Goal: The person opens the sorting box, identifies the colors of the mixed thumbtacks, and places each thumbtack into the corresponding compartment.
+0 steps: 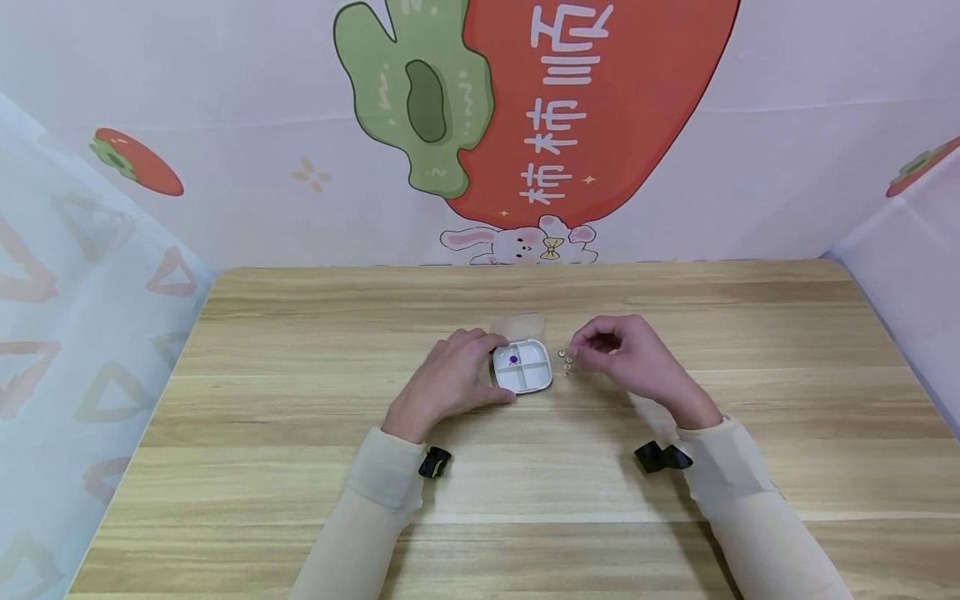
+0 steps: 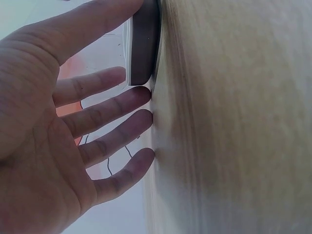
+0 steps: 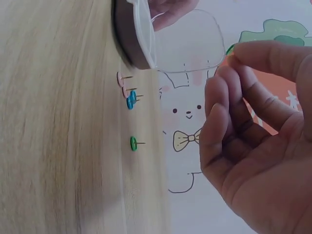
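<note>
L hand (image 1: 452, 379) grips box (image 1: 536, 377) by its L side, thumb at near edge, forefinger at far edge; box sits flat on table (image 1: 300, 483), approx. ctr., its clear lid (image 1: 519, 326) upright at far side, w/ purple tack (image 1: 513, 359) in far-L compt. R hand (image 1: 626, 354), just R of box, pinches green tack (image 3: 229, 49) betw. thumb and fingertips, mostly hidden. Betw. box & R hand, pink tacks (image 3: 120, 79), blue tack (image 3: 130, 100) & 2nd green tack (image 3: 133, 143) lie loose on table, pts. up.
</note>
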`<state>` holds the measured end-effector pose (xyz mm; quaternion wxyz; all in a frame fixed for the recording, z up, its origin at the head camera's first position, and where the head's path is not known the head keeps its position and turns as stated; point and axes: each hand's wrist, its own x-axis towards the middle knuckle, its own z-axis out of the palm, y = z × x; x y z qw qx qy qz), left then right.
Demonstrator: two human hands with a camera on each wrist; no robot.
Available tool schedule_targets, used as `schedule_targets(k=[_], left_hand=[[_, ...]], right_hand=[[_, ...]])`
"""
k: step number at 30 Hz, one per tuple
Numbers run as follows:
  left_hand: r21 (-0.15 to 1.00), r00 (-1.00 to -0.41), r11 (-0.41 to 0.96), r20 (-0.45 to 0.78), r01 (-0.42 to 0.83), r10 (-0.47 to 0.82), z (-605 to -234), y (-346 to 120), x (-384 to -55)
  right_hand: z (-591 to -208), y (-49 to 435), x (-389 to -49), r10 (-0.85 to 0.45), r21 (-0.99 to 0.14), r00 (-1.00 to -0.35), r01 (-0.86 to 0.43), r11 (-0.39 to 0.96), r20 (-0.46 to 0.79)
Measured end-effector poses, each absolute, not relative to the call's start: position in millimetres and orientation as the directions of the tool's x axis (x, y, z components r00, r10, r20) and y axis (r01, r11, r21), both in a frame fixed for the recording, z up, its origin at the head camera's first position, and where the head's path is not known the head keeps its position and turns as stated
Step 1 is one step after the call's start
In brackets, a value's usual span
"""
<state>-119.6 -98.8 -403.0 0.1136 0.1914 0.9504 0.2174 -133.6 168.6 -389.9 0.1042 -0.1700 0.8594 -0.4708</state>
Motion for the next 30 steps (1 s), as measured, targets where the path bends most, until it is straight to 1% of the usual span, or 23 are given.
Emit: schedule_targets(k=[5, 11, 14, 18, 22, 30], left_hand=[[0.459, -0.900, 0.831, -0.131, 0.316, 0.415, -403.2, -99.0, -119.6], [0.458, -0.901, 0.831, -0.129, 0.316, 0.414, -403.9, -98.9, -120.1], [0.455, -0.901, 0.832, -0.127, 0.318, 0.414, -404.0, -99.0, -120.2], [0.456, -0.902, 0.833, -0.131, 0.314, 0.412, -403.8, -98.9, -120.2], [0.457, -0.903, 0.834, -0.137, 0.308, 0.408, -403.0, -98.7, -119.8], [0.466, -0.902, 0.830, -0.136, 0.307, 0.410, -402.5, -98.5, -119.8]], right_hand=[[-387.4, 170.1, -133.3, -0.407, -0.894, -0.912, -0.138, 0.427, -0.054], [-382.9, 172.4, -131.9, -0.425, -0.942, -0.898, -0.042, 0.334, -0.111], [-381.2, 173.2, -131.7, -0.435, -0.957, -0.893, -0.018, 0.290, -0.115], [-380.7, 174.2, -132.0, -0.463, -0.971, -0.882, -0.027, 0.238, -0.089], [-381.3, 175.4, -131.7, -0.503, -0.987, -0.863, -0.042, 0.157, -0.043], [-382.8, 178.8, -132.2, -0.590, -0.997, -0.806, -0.004, -0.077, 0.049]])
